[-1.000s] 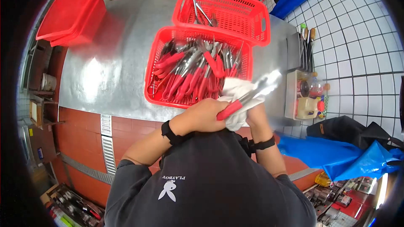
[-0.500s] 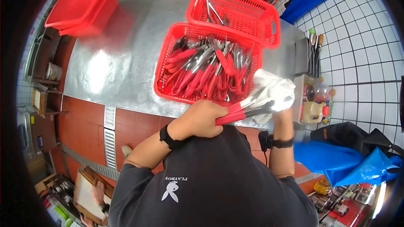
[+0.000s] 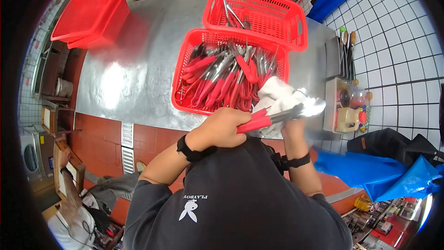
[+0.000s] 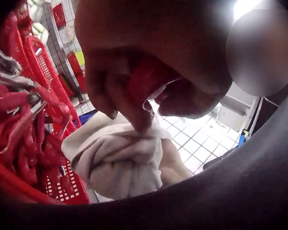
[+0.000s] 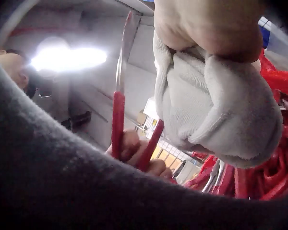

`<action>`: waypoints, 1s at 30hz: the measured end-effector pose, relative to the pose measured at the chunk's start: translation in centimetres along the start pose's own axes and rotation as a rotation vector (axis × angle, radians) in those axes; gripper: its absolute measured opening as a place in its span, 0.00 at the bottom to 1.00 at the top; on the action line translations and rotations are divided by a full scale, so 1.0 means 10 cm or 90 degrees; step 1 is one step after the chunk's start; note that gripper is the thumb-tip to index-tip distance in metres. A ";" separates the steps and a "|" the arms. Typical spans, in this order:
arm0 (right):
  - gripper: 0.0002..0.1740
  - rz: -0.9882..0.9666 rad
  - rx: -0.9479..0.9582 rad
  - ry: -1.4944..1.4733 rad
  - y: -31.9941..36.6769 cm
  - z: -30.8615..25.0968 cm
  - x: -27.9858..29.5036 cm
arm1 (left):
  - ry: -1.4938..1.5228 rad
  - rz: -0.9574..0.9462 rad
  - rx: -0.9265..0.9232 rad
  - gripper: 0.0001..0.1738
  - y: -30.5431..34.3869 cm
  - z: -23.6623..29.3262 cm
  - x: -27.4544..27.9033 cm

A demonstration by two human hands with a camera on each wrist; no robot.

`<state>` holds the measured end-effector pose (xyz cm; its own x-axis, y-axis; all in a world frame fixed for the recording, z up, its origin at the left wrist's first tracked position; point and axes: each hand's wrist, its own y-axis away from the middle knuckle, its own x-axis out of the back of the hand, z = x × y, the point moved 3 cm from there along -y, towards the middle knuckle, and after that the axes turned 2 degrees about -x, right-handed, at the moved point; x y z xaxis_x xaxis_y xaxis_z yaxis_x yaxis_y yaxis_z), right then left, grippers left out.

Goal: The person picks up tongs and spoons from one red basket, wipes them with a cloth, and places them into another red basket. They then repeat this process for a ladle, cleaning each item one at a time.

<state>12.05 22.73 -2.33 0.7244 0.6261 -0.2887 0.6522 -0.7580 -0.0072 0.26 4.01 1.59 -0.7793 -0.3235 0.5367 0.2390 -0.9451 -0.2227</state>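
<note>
My left hand (image 3: 221,128) grips red-handled metal tongs (image 3: 260,122) by the handles, their metal ends pointing right. In the right wrist view the two arms of the tongs (image 5: 118,117) stand spread apart. A bunched white cloth (image 3: 276,95) is held in my right hand (image 3: 292,130), against the metal part of the tongs. The cloth (image 5: 197,96) covers most of what the right fingers do. Just beyond both hands stands a red basket (image 3: 178,99) full of similar tongs (image 3: 217,85), their red handles mostly toward me.
Behind it a second red basket (image 3: 296,28) holds a few metal utensils (image 3: 226,7). Stacked red bins (image 3: 95,16) stand at the left of the steel table (image 3: 143,60). Bottles in a tray (image 3: 329,111) sit at the right by the tiled wall. Another person (image 3: 74,208) is at lower left.
My right hand with the cloth moved out right along the tongs, then back left toward my left hand. The left hand keeps its grip. Another person has come further into view at lower left.
</note>
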 end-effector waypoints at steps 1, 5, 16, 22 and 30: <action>0.09 0.016 0.037 0.026 0.00 -0.07 0.04 | 0.010 -0.015 -0.013 0.12 0.02 0.00 0.02; 0.05 0.156 0.078 0.068 -0.18 0.06 0.70 | -0.003 -0.031 -0.001 0.13 0.18 -0.08 0.01; 0.17 -0.134 0.017 0.123 0.03 0.13 0.69 | 0.086 0.042 0.119 0.13 0.02 -0.10 -0.04; 0.12 0.016 -0.069 -0.050 0.02 -0.28 -0.01 | 0.059 -0.091 0.115 0.17 0.00 -0.03 -0.18; 0.12 -0.029 -0.078 -0.067 -0.05 -0.29 0.18 | -0.025 -0.109 0.111 0.14 0.32 -0.16 -0.11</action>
<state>13.66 24.78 -0.10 0.6703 0.6318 -0.3892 0.7108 -0.6974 0.0921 0.98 1.38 -0.98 -0.7947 -0.1570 0.5864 0.2047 -0.9787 0.0153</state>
